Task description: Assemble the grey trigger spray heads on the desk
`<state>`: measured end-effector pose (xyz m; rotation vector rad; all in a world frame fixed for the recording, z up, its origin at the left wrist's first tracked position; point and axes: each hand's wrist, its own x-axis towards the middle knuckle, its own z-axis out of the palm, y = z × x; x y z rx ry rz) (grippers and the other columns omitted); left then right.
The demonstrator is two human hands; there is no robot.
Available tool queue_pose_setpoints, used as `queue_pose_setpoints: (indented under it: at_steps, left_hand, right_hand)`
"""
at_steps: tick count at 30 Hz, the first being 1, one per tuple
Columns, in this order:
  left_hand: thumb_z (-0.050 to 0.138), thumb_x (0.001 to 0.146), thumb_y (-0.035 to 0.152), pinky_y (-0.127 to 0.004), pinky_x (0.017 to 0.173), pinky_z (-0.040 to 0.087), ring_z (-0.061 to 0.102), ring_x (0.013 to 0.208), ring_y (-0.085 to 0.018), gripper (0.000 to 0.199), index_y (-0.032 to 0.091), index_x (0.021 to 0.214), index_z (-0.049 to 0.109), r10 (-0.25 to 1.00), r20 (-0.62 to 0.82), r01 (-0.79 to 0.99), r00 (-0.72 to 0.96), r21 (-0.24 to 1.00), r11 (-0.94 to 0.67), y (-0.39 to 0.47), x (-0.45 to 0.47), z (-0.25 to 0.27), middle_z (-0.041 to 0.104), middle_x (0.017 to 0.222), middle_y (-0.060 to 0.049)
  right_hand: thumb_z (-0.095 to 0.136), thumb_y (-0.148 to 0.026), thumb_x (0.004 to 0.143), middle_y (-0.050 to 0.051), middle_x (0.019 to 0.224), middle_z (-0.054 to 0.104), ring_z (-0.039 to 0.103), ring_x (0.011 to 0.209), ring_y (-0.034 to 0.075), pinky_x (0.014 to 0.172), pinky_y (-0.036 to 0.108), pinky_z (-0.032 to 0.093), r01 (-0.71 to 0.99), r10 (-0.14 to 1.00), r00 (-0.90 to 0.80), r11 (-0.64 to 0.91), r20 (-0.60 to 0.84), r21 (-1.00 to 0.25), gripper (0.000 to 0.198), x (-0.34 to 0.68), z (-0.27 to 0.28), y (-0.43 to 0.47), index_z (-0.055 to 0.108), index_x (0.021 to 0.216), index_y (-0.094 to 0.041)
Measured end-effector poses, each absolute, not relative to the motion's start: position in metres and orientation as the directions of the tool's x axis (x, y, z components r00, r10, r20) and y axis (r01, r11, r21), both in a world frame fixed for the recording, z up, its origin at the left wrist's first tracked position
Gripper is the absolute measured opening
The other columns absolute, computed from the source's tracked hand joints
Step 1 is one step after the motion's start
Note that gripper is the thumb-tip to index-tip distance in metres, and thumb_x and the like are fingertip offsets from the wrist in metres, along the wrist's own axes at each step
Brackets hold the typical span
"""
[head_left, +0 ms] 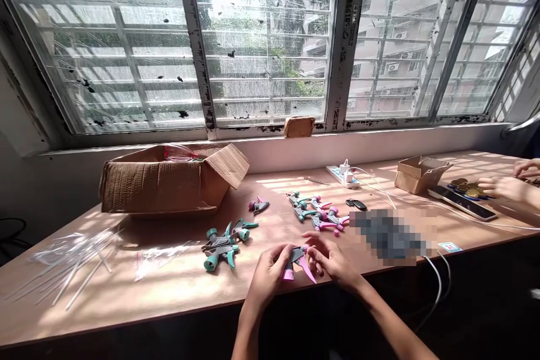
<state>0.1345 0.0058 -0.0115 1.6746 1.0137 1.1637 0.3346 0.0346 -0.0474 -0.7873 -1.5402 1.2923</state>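
A pink and grey trigger sprayer head [296,259] is held over the table's front edge. My left hand [270,271] grips its body from the left, the thumb lying on top. On the other side, my right hand [331,259] has its fingers curled against the tip beside the pink trigger; the exact contact is partly hidden. Green sprayer heads [221,250] lie in a cluster to the left of my hands. Beyond my hands is a group of pink and green sprayer heads [320,211]. One more pink sprayer head [258,205] lies apart, near the box.
An open cardboard box [160,185] stands at the back left. White thin tubes [80,270] and plastic bags [162,259] lie on the left. Toward the right are a power strip [342,176], a small box [419,174], a phone [462,202], gold discs [466,187] and another person's hands [506,188].
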Motion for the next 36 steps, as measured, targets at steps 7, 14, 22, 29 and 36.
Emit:
queue_pose_setpoints:
  at_steps: [7, 14, 22, 29, 36]
  left_hand:
    - [0.056, 0.098, 0.044, -0.029, 0.084, 0.048, 0.066, 0.093, -0.025, 0.036, 0.018, 0.107, 0.079, 0.923, 0.285, 0.153, 0.259, 0.931, -0.331, 0.0039, 0.1355, -0.0103, 0.077, 0.096, -0.005]
    - [0.051, 0.1, 0.047, -0.027, 0.078, 0.048, 0.065, 0.087, -0.023, 0.042, 0.016, 0.111, 0.077, 0.932, 0.275, 0.152, 0.238, 0.937, -0.316, 0.0053, 0.1351, -0.0115, 0.076, 0.093, -0.005]
    - [0.056, 0.097, 0.047, -0.028, 0.084, 0.048, 0.066, 0.095, -0.025, 0.038, 0.017, 0.103, 0.078, 0.932, 0.275, 0.156, 0.238, 0.936, -0.316, 0.0054, 0.1361, -0.0135, 0.077, 0.098, -0.006]
    - [0.053, 0.099, 0.047, -0.027, 0.079, 0.048, 0.065, 0.086, -0.023, 0.039, 0.018, 0.105, 0.078, 0.927, 0.266, 0.167, 0.265, 0.934, -0.316, 0.0043, 0.1357, -0.0126, 0.076, 0.09, -0.004]
    - [0.053, 0.099, 0.045, -0.027, 0.078, 0.048, 0.066, 0.089, -0.024, 0.038, 0.017, 0.105, 0.078, 0.923, 0.265, 0.177, 0.281, 0.931, -0.321, 0.0044, 0.1367, -0.0124, 0.076, 0.095, -0.005]
  right_hand:
    - [0.067, -0.064, 0.088, -0.003, 0.061, 0.059, 0.05, 0.047, 0.009, 0.045, 0.021, 0.04, -0.102, 0.895, -0.387, 0.199, 0.223, -0.975, 0.048, 0.3357, -0.048, 0.0333, 0.06, 0.091, -0.016]
    - [0.073, -0.07, 0.079, -0.002, 0.074, 0.063, 0.059, 0.048, 0.012, 0.045, 0.024, 0.047, -0.124, 0.907, -0.362, 0.181, 0.214, -0.976, 0.062, 0.3361, -0.0459, 0.0358, 0.059, 0.111, -0.019]
    - [0.053, -0.072, 0.092, -0.002, 0.057, 0.057, 0.052, 0.042, 0.01, 0.04, 0.021, 0.039, -0.098, 0.907, -0.379, 0.157, 0.182, -0.983, 0.057, 0.3376, -0.0493, 0.0349, 0.058, 0.079, -0.017]
    - [0.074, -0.061, 0.084, -0.003, 0.068, 0.064, 0.055, 0.051, 0.01, 0.048, 0.022, 0.044, -0.065, 0.871, -0.449, 0.192, 0.201, -0.979, 0.049, 0.3411, -0.0461, 0.0352, 0.06, 0.106, -0.02]
    - [0.063, -0.065, 0.09, -0.005, 0.06, 0.059, 0.052, 0.048, 0.01, 0.05, 0.023, 0.042, -0.065, 0.868, -0.455, 0.189, 0.197, -0.98, 0.047, 0.3397, -0.0467, 0.0343, 0.06, 0.093, -0.018]
